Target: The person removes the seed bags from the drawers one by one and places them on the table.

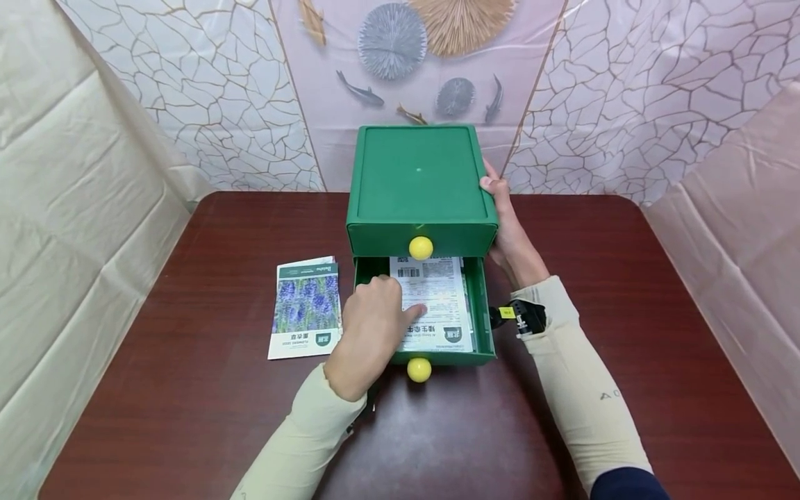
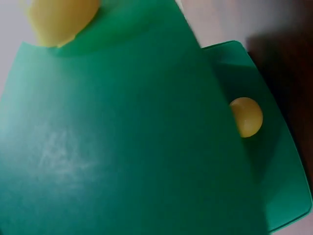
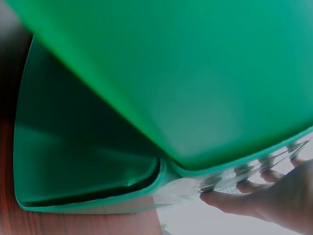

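A green two-drawer box [image 1: 419, 173] stands on the table, its lower drawer [image 1: 478, 305] pulled out and its upper drawer closed. White printed seed packets [image 1: 437, 298] lie in the lower drawer. My left hand [image 1: 371, 319] reaches over that drawer's left side, thumb stretched out above the packets; its other fingers are hidden. The left wrist view shows only the drawer fronts with yellow knobs [image 2: 247, 117]. My right hand [image 1: 515, 236] rests against the box's right side, and the right wrist view shows its fingers [image 3: 222, 199] spread along the clear side wall.
Left of the box, a small stack of seed packets [image 1: 306, 305] with purple flowers lies on the dark red table [image 1: 187, 375]. Patterned cloth [image 1: 237, 104] hangs behind the table, and pale cloth [image 1: 75, 173] lines the sides.
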A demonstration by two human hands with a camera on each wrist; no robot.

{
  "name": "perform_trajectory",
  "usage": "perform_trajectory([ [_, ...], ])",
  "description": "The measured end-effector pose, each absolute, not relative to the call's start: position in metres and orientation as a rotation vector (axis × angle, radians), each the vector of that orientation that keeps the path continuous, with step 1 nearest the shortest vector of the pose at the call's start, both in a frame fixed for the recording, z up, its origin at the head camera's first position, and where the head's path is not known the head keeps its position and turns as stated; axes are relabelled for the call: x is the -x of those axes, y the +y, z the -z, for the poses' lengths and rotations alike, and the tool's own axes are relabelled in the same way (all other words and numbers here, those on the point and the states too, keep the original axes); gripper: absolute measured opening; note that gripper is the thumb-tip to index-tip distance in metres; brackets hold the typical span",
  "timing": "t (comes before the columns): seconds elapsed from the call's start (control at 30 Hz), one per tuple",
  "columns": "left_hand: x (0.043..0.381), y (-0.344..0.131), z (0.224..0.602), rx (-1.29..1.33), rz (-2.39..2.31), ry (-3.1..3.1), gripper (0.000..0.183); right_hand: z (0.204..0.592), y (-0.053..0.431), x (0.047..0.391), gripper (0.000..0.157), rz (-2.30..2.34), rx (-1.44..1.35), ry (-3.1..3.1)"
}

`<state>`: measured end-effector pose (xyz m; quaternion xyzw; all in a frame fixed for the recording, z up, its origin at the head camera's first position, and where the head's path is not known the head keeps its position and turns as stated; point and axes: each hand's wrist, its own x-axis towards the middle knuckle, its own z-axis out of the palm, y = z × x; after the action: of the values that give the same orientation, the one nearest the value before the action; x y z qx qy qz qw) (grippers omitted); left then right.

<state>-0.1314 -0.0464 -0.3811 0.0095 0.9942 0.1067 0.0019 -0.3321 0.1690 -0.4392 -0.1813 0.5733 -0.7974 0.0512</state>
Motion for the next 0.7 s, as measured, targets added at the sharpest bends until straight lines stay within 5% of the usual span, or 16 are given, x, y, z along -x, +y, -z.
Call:
perform_trajectory([
  [0.2, 0.127, -0.05, 0.381, -0.02, -0.341, 3.098, 0.056, 0.398, 0.145, 0.278, 0.078, 2.342, 0.508, 1.877],
  [0.7, 0.127, -0.046, 0.378, 0.001, -0.366, 3.102, 0.062, 0.389, 0.148, 0.272, 0.072, 2.345, 0.444, 1.883],
])
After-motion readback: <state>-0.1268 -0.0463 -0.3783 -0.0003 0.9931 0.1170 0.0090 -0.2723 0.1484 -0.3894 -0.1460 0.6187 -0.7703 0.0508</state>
